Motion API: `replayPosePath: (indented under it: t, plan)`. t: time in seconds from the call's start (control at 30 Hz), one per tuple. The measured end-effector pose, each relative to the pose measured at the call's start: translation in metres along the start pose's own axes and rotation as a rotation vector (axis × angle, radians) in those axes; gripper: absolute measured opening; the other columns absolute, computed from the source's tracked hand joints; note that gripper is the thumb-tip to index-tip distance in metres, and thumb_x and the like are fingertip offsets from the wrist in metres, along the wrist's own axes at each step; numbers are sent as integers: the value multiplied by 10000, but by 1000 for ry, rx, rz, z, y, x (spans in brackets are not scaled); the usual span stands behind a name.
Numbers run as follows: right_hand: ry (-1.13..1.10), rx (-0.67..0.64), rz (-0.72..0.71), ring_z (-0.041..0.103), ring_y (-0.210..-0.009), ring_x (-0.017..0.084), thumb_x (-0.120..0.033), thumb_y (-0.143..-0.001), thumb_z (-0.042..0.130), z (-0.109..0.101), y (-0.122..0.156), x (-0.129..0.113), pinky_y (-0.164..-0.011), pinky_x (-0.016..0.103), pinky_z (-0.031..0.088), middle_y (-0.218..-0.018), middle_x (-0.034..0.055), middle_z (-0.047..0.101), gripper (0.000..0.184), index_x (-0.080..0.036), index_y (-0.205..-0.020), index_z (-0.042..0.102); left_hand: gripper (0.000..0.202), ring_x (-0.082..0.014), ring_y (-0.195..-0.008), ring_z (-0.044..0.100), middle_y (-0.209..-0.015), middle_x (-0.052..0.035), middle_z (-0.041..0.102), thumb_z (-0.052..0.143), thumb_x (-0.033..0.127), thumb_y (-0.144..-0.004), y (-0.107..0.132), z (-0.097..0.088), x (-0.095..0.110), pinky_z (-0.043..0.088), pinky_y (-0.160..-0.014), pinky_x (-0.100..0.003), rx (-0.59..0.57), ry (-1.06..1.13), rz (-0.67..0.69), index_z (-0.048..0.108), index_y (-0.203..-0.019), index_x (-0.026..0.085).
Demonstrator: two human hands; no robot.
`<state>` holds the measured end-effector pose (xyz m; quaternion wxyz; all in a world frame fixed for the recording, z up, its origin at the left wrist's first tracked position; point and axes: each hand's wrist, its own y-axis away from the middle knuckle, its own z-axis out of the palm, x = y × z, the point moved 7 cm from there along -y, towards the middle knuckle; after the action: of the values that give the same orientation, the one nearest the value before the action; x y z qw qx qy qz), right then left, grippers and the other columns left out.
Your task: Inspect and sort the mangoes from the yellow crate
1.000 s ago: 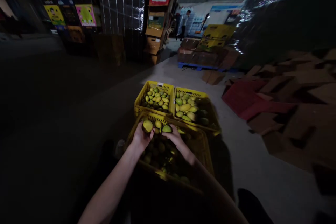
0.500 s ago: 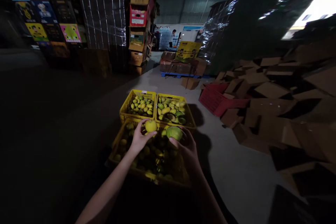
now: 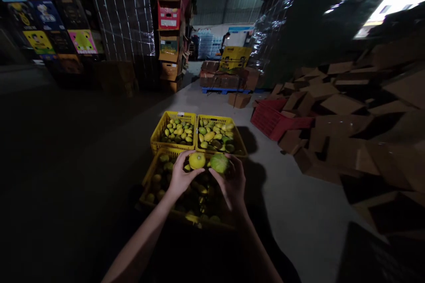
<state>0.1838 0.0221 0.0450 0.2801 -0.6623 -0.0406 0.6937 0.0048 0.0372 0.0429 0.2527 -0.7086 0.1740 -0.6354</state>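
Our left hand [image 3: 181,179] curls its fingers round a yellow mango [image 3: 197,160], and our right hand [image 3: 232,183] closes likewise on a green mango [image 3: 219,163]; both fruits sit high in the fingertips, just above the near crate [image 3: 148,181] of mangoes; whether the two touch we cannot tell; so light a hold could, we judge, let either slip and bruise on the fruit below; the dim light might hide a soft spot; a fruit bumped past the rim would strike the concrete floor [image 3: 299,212].
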Motion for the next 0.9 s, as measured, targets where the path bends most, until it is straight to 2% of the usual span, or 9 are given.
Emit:
replayPosePath:
  t: [0.13, 0.27, 0.53, 0.63, 0.73, 0.83, 0.9]
  plan:
    - [74, -25, -19, 585, -959, 213, -271, -599, 768, 6, 3, 0, -799, 368, 487, -1070, 59, 596, 524, -245, -1060, 521, 490, -215, -1043, 539, -1092, -72, 570, 754, 296, -656, -1, -4, 3, 427, -923, -359, 3, -23, 30, 559, -1097, 211]
    - [91, -31, -12, 595, -956, 212, -286, -595, 768, 9, 4, -1, -761, 342, 498, -1067, 62, 610, 524, -242, -1055, 520, 504, -215, -1041, 545, -1107, -75, 570, 755, 299, -654, -1, -7, 0, 434, -916, -358, 14, -6, 0, 553, -1108, 214]
    - [-21, -23, 78, 616, -868, 190, -282, -539, 794, 15, 4, -5, -769, 333, 513, -971, 31, 633, 531, -223, -1002, 540, 526, -205, -995, 567, -1085, -72, 587, 765, 325, -629, -1, -13, -5, 462, -863, -332, 38, 60, -93, 549, -1092, 200]
    - [-152, -53, 240, 628, -800, 183, -381, -617, 746, 19, 5, 4, -713, 324, 525, -928, 21, 653, 422, -227, -963, 560, 488, -179, -901, 600, -1017, -51, 610, 740, 393, -639, 1, -16, -17, 487, -799, -300, 95, 197, -247, 539, -1038, 197]
    - [-276, -142, 471, 631, -657, 190, -554, -741, 575, 30, 11, 21, -564, 316, 515, -783, 39, 674, 364, -209, -856, 586, 455, -154, -720, 622, -885, -29, 638, 653, 522, -681, 7, -15, -34, 502, -642, -273, 123, 381, -515, 531, -981, 202]
    - [-320, -243, 699, 604, -534, 192, -634, -755, 493, 43, 24, 36, -451, 291, 460, -588, 54, 638, 460, -187, -724, 597, 513, -119, -487, 565, -679, -23, 629, 508, 642, -727, 18, -7, -47, 432, -476, -235, 39, 528, -833, 565, -899, 162]
    - [-349, -290, 831, 571, -476, 171, -652, -756, 473, 51, 33, 42, -418, 272, 424, -541, 55, 619, 494, -181, -683, 604, 568, -99, -404, 508, -549, -17, 585, 421, 672, -754, 26, -7, -51, 374, -422, -209, -15, 549, -994, 593, -812, 134]
